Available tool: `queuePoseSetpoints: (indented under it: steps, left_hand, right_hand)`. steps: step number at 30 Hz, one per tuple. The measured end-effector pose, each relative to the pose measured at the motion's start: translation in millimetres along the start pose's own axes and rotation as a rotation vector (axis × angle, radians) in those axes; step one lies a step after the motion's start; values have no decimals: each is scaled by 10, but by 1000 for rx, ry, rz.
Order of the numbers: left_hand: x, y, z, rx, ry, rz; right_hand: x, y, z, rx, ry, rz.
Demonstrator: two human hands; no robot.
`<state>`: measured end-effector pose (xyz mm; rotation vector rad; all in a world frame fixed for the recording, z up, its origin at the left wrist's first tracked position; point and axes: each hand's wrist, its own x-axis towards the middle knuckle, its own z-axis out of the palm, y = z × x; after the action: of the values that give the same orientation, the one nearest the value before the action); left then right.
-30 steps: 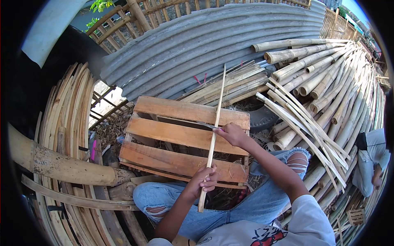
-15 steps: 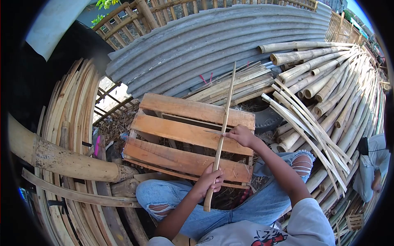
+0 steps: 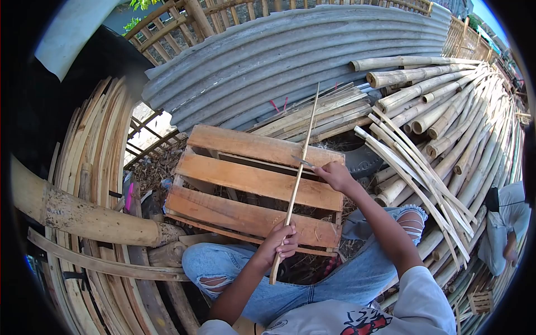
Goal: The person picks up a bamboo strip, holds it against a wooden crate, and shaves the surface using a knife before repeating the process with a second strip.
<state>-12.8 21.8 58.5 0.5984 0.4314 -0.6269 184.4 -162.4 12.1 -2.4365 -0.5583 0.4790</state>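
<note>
A long, thin bamboo strip [image 3: 296,192] runs up and away from my lap, crossing over a wooden slatted crate [image 3: 234,173]. Near its lower end, my left hand [image 3: 279,241] is wrapped around it. My right hand [image 3: 335,174] is closed on a knife whose thin blade [image 3: 303,161] lies across the strip, about midway along; the handle is hidden in my fingers. The crate stands in front of my knees, and both hands are above its near and right parts.
Split bamboo slats [image 3: 92,151] are stacked at left, beside a thick bamboo pole [image 3: 100,218]. Bamboo poles [image 3: 441,120] are piled at right, with loose strips [image 3: 419,184] over them. Behind the crate lies a corrugated sheet [image 3: 290,61]. Another person [image 3: 502,229] sits at far right.
My right hand and the knife have moved a little away from me along the strip. My left hand and the strip's near end have shifted slightly left.
</note>
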Motion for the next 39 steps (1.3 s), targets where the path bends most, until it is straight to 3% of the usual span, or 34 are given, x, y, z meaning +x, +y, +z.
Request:
queuePoseSetpoints:
  steps: [3, 5, 6, 11, 12, 15, 17, 19, 21, 22, 29, 31, 34, 37, 39]
  left_hand:
    - [-27, 22, 11, 4, 15, 7]
    - [-31, 44, -15, -79, -5, -5]
    - [-36, 55, -12, -89, 4, -15]
    - [0, 27, -58, -103, -24, -34]
    - [9, 18, -66, -122, -42, -35]
    - [-18, 51, -77, -102, -44, -26]
    - [-25, 56, -60, -74, -33, -11]
    - [-18, -10, -29, 80, 35, 20]
    - [7, -41, -23, 118, 43, 15]
    - [13, -45, -2, 140, 62, 23]
    - [-3, -16, 25, 143, 76, 22]
    - [2, -60, 33, 172, 100, 19]
    - [51, -74, 17, 143, 85, 12]
    - [39, -15, -78, -54, 8, -43]
    - [21, 47, -108, -190, -42, -74]
  right_hand:
    - [-109, -206, 71, -12, -57, -58]
    - [-379, -409, 210, 41, -191, -415]
    - [-340, -409, 214, 40, -193, -421]
    - [39, 3, 87, 72, 21, 14]
    - [23, 36, 114, 72, 23, 19]
    - [-143, -149, 210, 85, -63, -59]
    - [-393, -349, 198, 93, -200, -315]
    - [-343, -282, 140, 34, -226, -283]
    - [-101, -66, 51, -9, -54, 2]
    - [-29, -43, -48, 2, -41, 37]
    - [-395, -392, 58, -134, -188, -264]
    - [-229, -249, 25, -131, -50, -108]
    - [-93, -155, -92, -101, -11, 48]
    - [-219, -287, 16, -71, -124, -94]
    - [-357, -368, 143, 34, -233, -290]
